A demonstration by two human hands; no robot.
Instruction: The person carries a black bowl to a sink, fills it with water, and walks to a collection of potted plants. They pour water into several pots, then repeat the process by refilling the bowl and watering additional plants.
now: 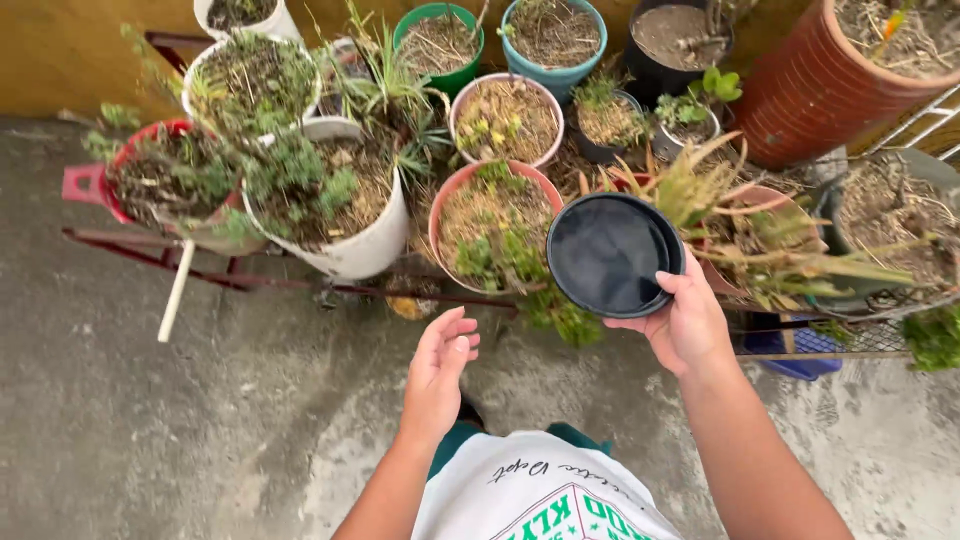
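Right hand (688, 322) grips an empty black pot (612, 254) by its rim, mouth tilted toward the camera, above the potted plants (497, 225). Left hand (437, 372) hangs open, empty, just beside. Best to support the base with that free hand, keeping it level.

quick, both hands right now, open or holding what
Left hand: open, holding nothing.
Right hand: closed on the rim of a black round pot.
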